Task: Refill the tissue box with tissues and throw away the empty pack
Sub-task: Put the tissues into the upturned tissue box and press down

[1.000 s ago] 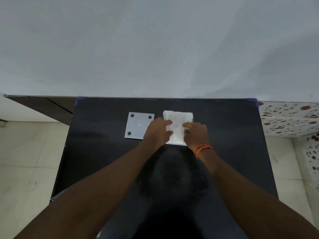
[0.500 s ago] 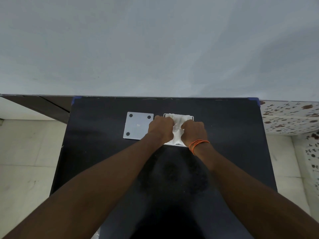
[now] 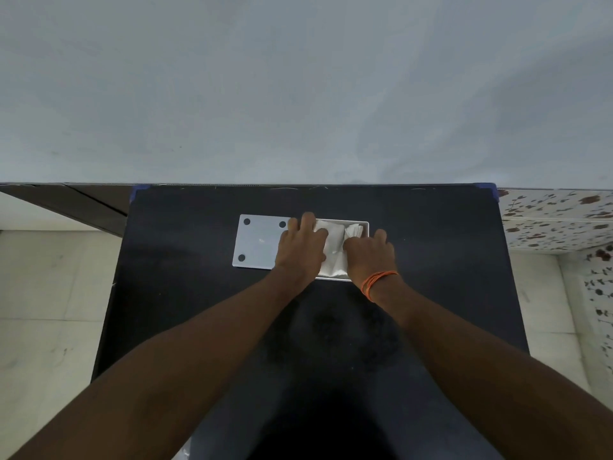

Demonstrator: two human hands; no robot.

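A white open tissue box (image 3: 365, 226) stands on the black table (image 3: 431, 260), with white tissues (image 3: 335, 247) crumpled inside it. My left hand (image 3: 302, 247) lies on the tissues at the box's left side, fingers spread over them. My right hand (image 3: 370, 257), with an orange thread at the wrist, presses the tissues at the right side. The box's flat white lid (image 3: 257, 242), with dark round feet at its corners, lies just left of the box, partly under my left hand. No empty pack is in view.
The table's far edge meets a pale grey wall (image 3: 298, 94). Light floor tiles (image 3: 49, 293) lie to the left, speckled tiles (image 3: 564, 220) to the right. A small white thing (image 3: 185, 451) shows at the table's near edge.
The tissue stack, held above the box a second ago, has sunk into the box. Both hands have moved down onto it and spread their fingers.
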